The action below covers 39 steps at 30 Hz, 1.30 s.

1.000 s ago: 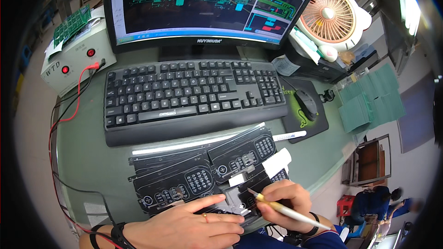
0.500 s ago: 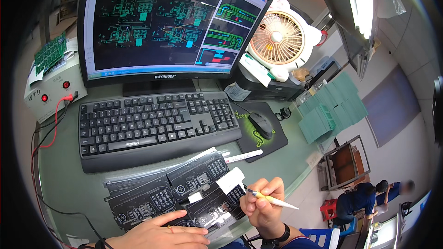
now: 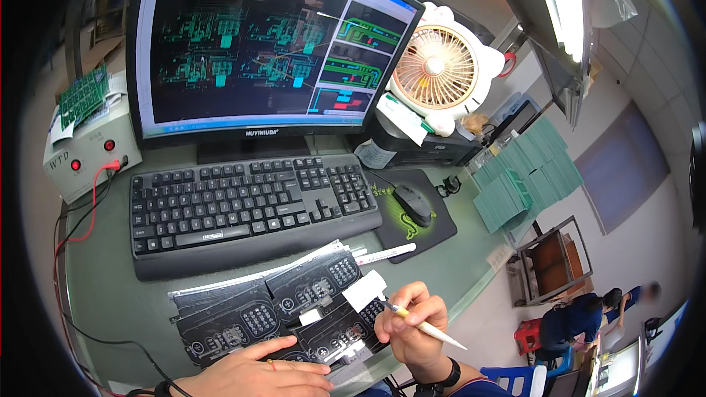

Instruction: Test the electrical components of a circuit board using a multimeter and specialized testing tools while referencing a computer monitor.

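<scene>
My left hand [image 3: 257, 371] lies flat with fingers stretched over the lower part of a black printed circuit board panel [image 3: 224, 323]. Round pads and a slotted pattern show on the panel; my fingers hide part of it. A slim pen-like tool [image 3: 441, 336], white and tapered with a yellow section, is pinched in my right hand [image 3: 413, 323] just above the panel's right corner. Its dark end points up-left toward the board, its white tail down-right. Whether the tip touches the board I cannot tell. A white paper slip [image 3: 365, 292] lies on the panel beside that tip.
Behind the panel stand a black keyboard [image 3: 250, 206] and a monitor [image 3: 243, 44] with green circuit traces. A mouse [image 3: 413, 204] rests on its pad, a white marker [image 3: 386, 254] nearby. A test box [image 3: 92, 151] with red and black leads sits left; a fan [image 3: 437, 66] stands back right.
The whole view has shifted slightly. My right hand has tilted the pen-like tool more steeply, its white tail now lower. My left hand stays on the panel.
</scene>
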### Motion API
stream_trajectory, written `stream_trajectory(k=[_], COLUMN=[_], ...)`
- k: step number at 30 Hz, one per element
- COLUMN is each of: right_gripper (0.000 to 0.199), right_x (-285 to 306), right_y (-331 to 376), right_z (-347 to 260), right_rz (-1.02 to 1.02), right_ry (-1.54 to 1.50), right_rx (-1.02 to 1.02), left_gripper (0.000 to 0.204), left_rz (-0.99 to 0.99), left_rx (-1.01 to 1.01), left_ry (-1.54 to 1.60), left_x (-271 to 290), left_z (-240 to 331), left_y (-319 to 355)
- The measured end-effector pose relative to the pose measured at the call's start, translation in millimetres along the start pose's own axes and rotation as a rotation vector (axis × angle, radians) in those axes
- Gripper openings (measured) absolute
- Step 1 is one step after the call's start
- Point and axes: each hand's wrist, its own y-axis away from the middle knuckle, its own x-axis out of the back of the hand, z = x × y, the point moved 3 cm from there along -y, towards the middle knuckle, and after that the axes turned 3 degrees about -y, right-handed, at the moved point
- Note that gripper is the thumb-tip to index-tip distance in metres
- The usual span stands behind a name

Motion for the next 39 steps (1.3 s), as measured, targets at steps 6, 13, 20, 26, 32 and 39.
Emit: stream_trajectory(k=[6, 13, 20, 26, 32, 39], right_gripper=[0.015, 0.029, 0.019, 0.013, 0.028, 0.03], right_x=[1.3, 32.7, 31.7, 2.4, -23.6, 17.2], right_y=[-4.7, -73.3, -129.2, -160.0, -148.7, -141.1], right_z=[-3.4, -64.1, -90.5, -86.2, -67.9, -52.4], right_rz=[-0.094, -0.553, -0.76, -0.78, -0.456, -0.33], right_ry=[0.086, 0.913, 0.961, 0.529, 0.318, -0.179], right_rx=[-0.046, 0.027, 0.068, -0.015, -0.008, -0.41], left_gripper=[0.032, 0.03, 0.023, 0.031, 0.03, 0.039], left_rz=[0.286, 0.908, 0.471, 0.519, 0.515, 0.28], left_rx=[0.012, 1.009, 1.16, 0.69, 0.442, 0.491], left_ry=[0.648, 0.518, -0.191, -0.227, 0.331, 0.752], left_x=[31.5, 61.4, 69.4, 83.0, 9.8, -8.1], left_z=[19.2, 0.8, 12.0, 48.8, 17.5, 6.8], left_y=[-0.9, 71.8, 91.8, -27.0, -128.4, -149.6])
